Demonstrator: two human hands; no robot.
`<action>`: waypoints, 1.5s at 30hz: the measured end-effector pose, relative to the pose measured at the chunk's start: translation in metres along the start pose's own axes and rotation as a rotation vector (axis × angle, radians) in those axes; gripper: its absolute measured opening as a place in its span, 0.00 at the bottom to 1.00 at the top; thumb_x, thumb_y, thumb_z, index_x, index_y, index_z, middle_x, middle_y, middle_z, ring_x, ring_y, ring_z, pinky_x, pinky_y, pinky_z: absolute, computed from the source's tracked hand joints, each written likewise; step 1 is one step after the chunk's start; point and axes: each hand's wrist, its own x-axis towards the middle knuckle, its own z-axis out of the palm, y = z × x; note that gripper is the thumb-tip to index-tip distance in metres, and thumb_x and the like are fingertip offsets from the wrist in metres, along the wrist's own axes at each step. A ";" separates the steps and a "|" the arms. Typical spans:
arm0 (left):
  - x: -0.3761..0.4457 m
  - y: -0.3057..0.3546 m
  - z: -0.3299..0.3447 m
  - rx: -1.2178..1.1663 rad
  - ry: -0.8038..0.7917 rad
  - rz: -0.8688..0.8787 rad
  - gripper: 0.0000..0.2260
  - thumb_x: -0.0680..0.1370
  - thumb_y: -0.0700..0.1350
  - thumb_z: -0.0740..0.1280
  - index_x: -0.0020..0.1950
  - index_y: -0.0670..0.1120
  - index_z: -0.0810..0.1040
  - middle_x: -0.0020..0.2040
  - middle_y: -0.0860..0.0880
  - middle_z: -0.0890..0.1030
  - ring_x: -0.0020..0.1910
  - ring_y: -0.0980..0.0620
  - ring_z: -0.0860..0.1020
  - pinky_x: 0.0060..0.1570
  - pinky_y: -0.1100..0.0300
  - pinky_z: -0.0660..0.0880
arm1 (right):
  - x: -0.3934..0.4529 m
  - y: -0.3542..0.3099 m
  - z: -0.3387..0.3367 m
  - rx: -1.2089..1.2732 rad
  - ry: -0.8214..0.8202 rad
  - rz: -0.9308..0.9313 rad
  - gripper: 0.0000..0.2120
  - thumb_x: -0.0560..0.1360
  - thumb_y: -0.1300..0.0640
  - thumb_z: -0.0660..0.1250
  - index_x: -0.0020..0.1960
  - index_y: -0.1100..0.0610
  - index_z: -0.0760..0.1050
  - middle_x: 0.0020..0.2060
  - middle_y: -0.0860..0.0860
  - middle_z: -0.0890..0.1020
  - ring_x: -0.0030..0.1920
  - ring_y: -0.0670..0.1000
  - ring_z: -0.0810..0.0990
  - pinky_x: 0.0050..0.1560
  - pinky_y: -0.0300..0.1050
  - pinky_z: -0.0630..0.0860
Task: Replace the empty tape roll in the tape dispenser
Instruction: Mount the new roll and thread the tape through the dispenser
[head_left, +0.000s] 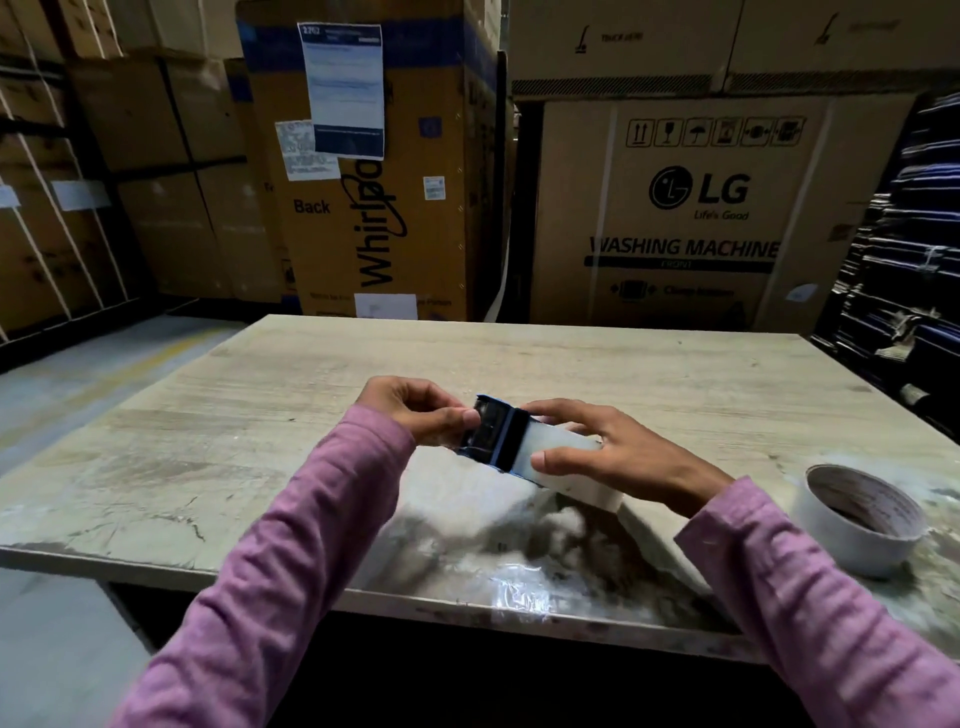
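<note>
A dark blue tape dispenser with a whitish tape roll mounted in it is held a little above the wooden table. My left hand pinches the dispenser's front end with thumb and fingers. My right hand wraps around the tape roll from the right, thumb on its near side. A second roll, an almost bare cardboard core with a thin white wall, lies flat on the table at the right, apart from both hands.
A crumpled piece of clear tape is stuck near the table's front edge. Large cardboard appliance boxes stand close behind the table. Stacked flat cartons fill the right side. Grey floor lies to the left.
</note>
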 end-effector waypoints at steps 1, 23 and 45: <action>0.005 0.001 -0.001 0.003 -0.007 -0.026 0.05 0.65 0.35 0.75 0.36 0.38 0.80 0.27 0.49 0.82 0.27 0.53 0.80 0.36 0.61 0.81 | 0.006 0.004 -0.003 0.016 -0.007 0.009 0.29 0.65 0.36 0.72 0.66 0.34 0.74 0.64 0.43 0.77 0.62 0.41 0.76 0.63 0.42 0.72; 0.147 0.088 -0.018 0.025 -0.307 -0.376 0.05 0.66 0.36 0.73 0.33 0.41 0.78 0.31 0.47 0.82 0.28 0.54 0.79 0.32 0.65 0.77 | 0.092 0.029 -0.070 0.824 -0.344 0.283 0.31 0.68 0.50 0.79 0.69 0.53 0.75 0.63 0.60 0.81 0.57 0.54 0.81 0.56 0.50 0.75; 0.148 0.172 -0.013 0.229 -0.642 -0.464 0.05 0.71 0.41 0.69 0.40 0.50 0.82 0.44 0.51 0.84 0.48 0.52 0.81 0.52 0.59 0.77 | 0.071 -0.044 -0.136 0.975 -0.756 0.413 0.17 0.70 0.63 0.71 0.59 0.63 0.77 0.46 0.59 0.79 0.41 0.57 0.78 0.45 0.48 0.79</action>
